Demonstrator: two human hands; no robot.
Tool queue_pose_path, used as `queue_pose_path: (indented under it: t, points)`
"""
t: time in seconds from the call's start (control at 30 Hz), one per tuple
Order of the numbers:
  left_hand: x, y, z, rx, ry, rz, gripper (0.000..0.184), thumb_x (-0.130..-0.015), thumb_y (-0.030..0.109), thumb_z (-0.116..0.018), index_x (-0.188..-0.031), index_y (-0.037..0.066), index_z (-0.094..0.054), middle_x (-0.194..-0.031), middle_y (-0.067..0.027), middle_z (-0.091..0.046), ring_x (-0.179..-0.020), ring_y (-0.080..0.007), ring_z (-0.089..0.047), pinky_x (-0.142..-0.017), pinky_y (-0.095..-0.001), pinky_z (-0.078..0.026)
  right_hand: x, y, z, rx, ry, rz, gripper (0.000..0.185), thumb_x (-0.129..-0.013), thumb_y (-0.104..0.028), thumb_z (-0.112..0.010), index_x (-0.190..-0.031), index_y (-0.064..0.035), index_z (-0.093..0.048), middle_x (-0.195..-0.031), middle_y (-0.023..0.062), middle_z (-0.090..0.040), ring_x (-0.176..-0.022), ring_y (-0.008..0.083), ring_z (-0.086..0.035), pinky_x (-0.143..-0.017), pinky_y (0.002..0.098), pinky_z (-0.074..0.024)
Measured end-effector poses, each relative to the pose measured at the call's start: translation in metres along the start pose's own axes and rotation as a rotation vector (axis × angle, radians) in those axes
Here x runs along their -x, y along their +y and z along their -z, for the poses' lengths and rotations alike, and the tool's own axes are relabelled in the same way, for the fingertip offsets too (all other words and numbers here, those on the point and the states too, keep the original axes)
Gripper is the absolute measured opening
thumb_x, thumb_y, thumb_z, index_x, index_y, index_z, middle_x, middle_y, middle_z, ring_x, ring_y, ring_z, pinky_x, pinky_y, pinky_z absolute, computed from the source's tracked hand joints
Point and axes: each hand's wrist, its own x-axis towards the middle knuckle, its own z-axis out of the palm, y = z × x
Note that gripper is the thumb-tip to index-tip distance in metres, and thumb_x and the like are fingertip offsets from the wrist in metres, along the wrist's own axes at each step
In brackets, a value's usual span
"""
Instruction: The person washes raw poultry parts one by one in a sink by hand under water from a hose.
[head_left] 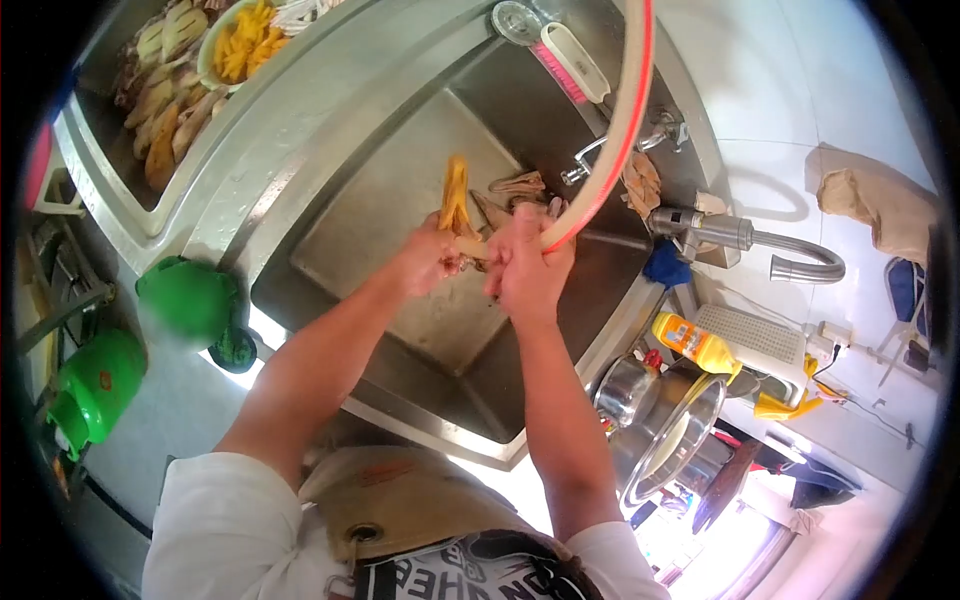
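Note:
Over the metal sink (370, 220), my left hand (430, 260) is closed on a plucked bird with yellow feet (456, 195) that point up beyond the fingers. My right hand (530, 255) is wrapped round the pale hose with a red stripe (615, 150), near its end, which reaches toward my left hand. Some brownish poultry pieces (518, 185) lie in the sink just past my right hand. The part of the bird between my hands is mostly hidden.
At the upper left, another basin holds poultry (160, 130) and a bowl of yellow feet (245, 45). A pink brush (562, 70), a faucet (740, 233), a yellow bottle (695, 340) and metal pots (665, 430) stand to the right. A green gas cylinder (100, 385) is at left.

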Motion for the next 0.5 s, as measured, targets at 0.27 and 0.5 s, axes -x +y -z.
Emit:
queue_pose_path:
  t: [0.27, 0.5]
  points:
    - [0.018, 0.024, -0.024, 0.282, 0.209, 0.096, 0.011, -0.090, 0.011, -0.053, -0.100, 0.006, -0.054, -0.078, -0.0076, -0.056, -0.061, -0.0181, -0.054, -0.054, -0.0348, -0.044, 0.000, 0.006, 0.001, 0.018, -0.019, 0.033, 0.042, -0.099, -0.031, -0.051, -0.068, -0.0044, -0.042, -0.058, 0.0068, -0.047, -0.034, 0.0116, -0.040, -0.029, 0.0257, -0.0350]
    - [0.016, 0.019, -0.011, -0.045, 0.131, 0.035, 0.021, -0.077, 0.010, -0.067, -0.093, 0.008, -0.054, -0.073, -0.0016, -0.055, -0.057, -0.0119, -0.050, -0.049, -0.0277, -0.040, -0.001, 0.008, 0.005, 0.004, 0.008, 0.031, 0.040, -0.099, -0.030, -0.051, -0.069, -0.0047, -0.043, -0.058, 0.0061, -0.048, -0.037, 0.0114, -0.042, -0.030, 0.0254, -0.0351]
